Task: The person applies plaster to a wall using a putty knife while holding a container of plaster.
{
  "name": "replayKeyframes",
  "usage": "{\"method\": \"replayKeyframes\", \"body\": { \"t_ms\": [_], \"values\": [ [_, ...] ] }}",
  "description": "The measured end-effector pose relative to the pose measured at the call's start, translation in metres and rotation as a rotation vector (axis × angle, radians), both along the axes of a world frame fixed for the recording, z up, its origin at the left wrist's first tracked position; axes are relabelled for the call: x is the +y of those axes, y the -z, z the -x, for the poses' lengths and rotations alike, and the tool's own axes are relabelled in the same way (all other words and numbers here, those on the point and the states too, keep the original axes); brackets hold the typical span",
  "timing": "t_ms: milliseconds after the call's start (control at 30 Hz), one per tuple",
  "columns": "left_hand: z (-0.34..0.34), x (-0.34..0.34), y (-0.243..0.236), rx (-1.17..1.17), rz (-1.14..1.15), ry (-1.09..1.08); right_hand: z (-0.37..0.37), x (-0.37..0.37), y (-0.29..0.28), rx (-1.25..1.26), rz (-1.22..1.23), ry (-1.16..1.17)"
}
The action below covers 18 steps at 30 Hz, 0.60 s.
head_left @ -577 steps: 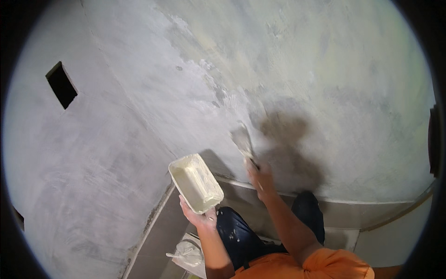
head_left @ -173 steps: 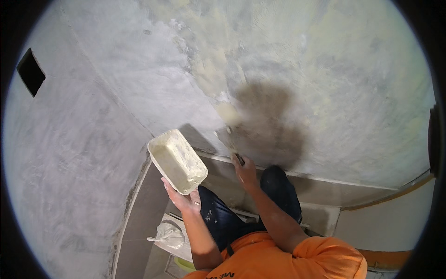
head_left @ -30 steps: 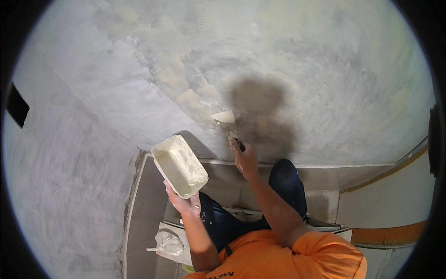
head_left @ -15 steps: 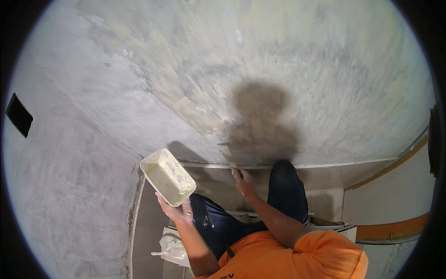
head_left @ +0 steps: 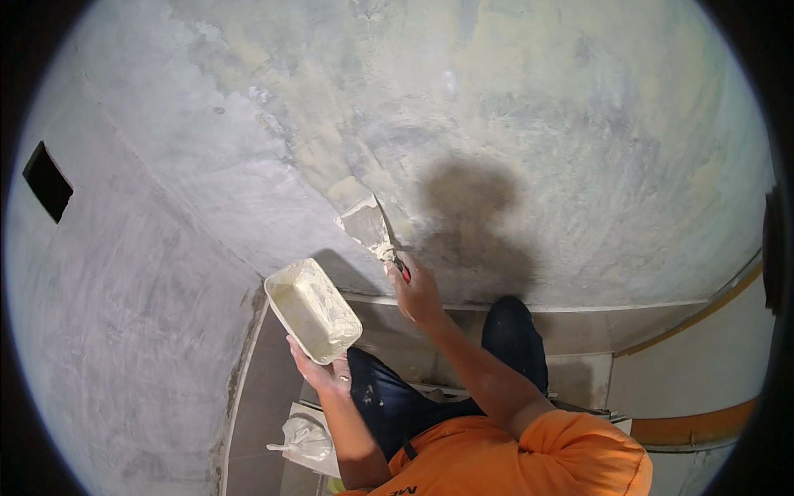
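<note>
My left hand supports a cream rectangular tub smeared with pale filler, tilted at the lower middle of the view. My right hand grips the red and black handle of a wide putty knife, its metal blade coated with pale filler, up and right of the tub and near the mottled grey wall. Cream patches and streaks mark the wall above the blade. My shadow falls on the wall to the right of the knife.
A dark rectangular opening sits in the left wall. A tiled band runs along the foot of the wall. Below me a white bag lies on a pale board. An orange strip crosses the right side, with a dark edge beyond.
Since half a second ago my right hand and the knife have moved up and left, the blade now higher and turned broad side to view. The tub has shifted slightly right.
</note>
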<state>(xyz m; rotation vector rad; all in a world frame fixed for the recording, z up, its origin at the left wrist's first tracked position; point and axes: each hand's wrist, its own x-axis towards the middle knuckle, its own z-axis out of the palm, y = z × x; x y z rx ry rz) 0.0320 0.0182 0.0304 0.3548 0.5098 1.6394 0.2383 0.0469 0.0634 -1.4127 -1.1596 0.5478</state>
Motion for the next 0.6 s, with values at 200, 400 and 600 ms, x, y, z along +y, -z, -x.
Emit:
{"method": "replayKeyframes", "body": {
  "t_ms": [200, 400, 600],
  "values": [
    [-0.001, 0.001, -0.002, 0.015, 0.005, -0.029, -0.017, 0.044, 0.034, -0.039, -0.059, 0.241],
    [-0.004, 0.001, -0.001, 0.041, 0.032, 0.006, -0.057, 0.005, 0.200, 0.031, 0.244, 0.410],
    [0.003, 0.005, 0.013, 0.034, 0.014, -0.010, -0.048, -0.028, 0.166, 0.004, 0.231, 0.354]
  ]
}}
